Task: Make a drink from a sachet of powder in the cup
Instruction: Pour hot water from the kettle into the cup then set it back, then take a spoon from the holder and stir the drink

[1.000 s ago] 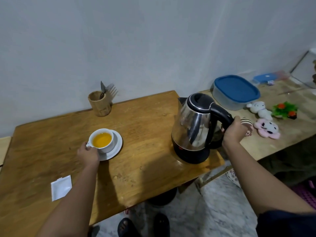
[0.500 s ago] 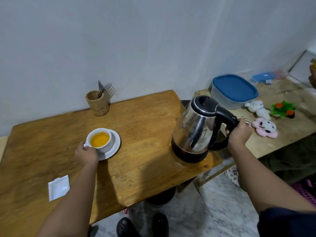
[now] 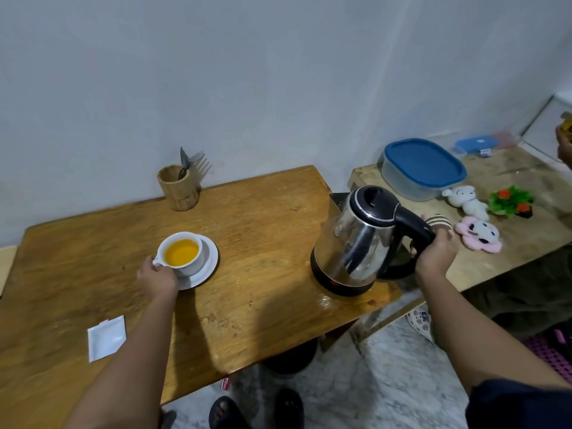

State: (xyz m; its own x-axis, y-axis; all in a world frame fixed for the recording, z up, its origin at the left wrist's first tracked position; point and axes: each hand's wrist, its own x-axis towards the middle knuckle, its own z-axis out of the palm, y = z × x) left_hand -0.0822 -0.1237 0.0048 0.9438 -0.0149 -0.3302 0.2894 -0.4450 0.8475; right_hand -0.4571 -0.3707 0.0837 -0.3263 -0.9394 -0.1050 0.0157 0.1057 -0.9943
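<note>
A white cup (image 3: 192, 264) holding orange liquid stands on a white saucer (image 3: 208, 270) in the middle of the wooden table (image 3: 263, 243). My left hand (image 3: 158, 278) grips the cup's handle from the near side. A steel kettle (image 3: 356, 243) with a black lid and handle stands at the table's right edge. My right hand (image 3: 435, 258) is closed around that handle. A torn white sachet (image 3: 106, 337) lies flat near the front left of the table.
A wooden holder (image 3: 179, 188) with forks and a spoon stands by the wall. On a second table to the right are a blue-lidded container (image 3: 422, 168), small plush toys (image 3: 478, 235) and a green ornament (image 3: 510, 201). My sandalled feet show below the table's front edge.
The kettle has come down from a slight tilt and shifted right, now resting near the table's right edge. My left hand has stayed on the cup.
</note>
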